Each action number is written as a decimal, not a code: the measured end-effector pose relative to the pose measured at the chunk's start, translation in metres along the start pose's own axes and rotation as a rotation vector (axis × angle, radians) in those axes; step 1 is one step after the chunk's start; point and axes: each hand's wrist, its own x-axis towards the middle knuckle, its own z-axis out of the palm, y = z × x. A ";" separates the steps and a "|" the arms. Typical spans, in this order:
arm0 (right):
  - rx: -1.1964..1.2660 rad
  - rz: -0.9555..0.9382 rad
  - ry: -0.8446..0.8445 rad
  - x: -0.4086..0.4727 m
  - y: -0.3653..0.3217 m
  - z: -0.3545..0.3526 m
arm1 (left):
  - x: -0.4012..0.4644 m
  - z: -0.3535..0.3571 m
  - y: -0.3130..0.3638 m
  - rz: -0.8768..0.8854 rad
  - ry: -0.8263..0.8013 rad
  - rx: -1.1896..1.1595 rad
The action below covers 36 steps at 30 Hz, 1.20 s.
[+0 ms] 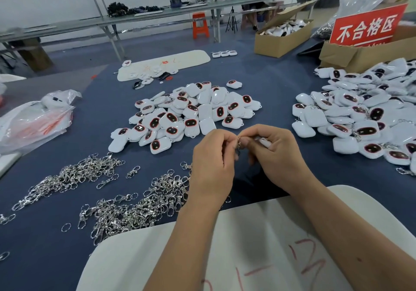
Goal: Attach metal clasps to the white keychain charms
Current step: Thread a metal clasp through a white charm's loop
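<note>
On my right the biggest heap of white charms [358, 115] shows clasps among it, so I judge those done. The centre pile [189, 113] looks bare, so still to do, with loose metal clasps [126, 203] waiting on my left. My right hand [276, 153] grips one charm [263, 141]; my left hand [213, 162] pinches a clasp [238, 143] at it, joining unfinished.

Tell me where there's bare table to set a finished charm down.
Bare blue table lies between the middle charm pile and the right charm pile. Another patch sits between the plastic bag and middle pile. The clasp heaps crowd the near left.
</note>
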 end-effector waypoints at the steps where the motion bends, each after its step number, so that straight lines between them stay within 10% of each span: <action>1: 0.031 0.015 -0.001 -0.001 0.000 0.000 | 0.000 0.001 0.000 -0.002 0.000 -0.009; 23: 0.065 0.192 0.162 0.003 -0.002 0.005 | 0.000 0.002 -0.001 -0.098 0.007 0.047; 36: -0.289 -0.105 0.070 -0.003 -0.008 0.009 | 0.002 -0.001 -0.003 -0.073 -0.011 -0.004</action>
